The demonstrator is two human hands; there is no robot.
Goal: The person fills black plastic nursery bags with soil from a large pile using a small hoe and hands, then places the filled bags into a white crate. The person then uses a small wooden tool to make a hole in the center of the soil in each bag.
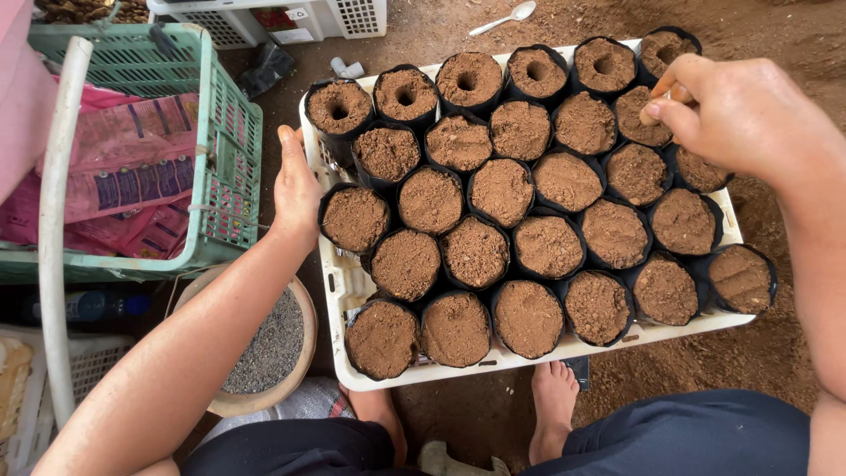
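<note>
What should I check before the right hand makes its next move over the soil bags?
1. Tray steadied: ok, left hand rests on its left edge.
2. Right hand over a bag: ok, fingertips pinched above the soil bags at the far right.
3. Something held in the pinch: cannot tell, too small.
4. Back row holes: ok, the back-row bags show a hole in the soil.
5. Other rows: not ok, most have no clear hole.
6. Bags upright and packed: ok.
</note>
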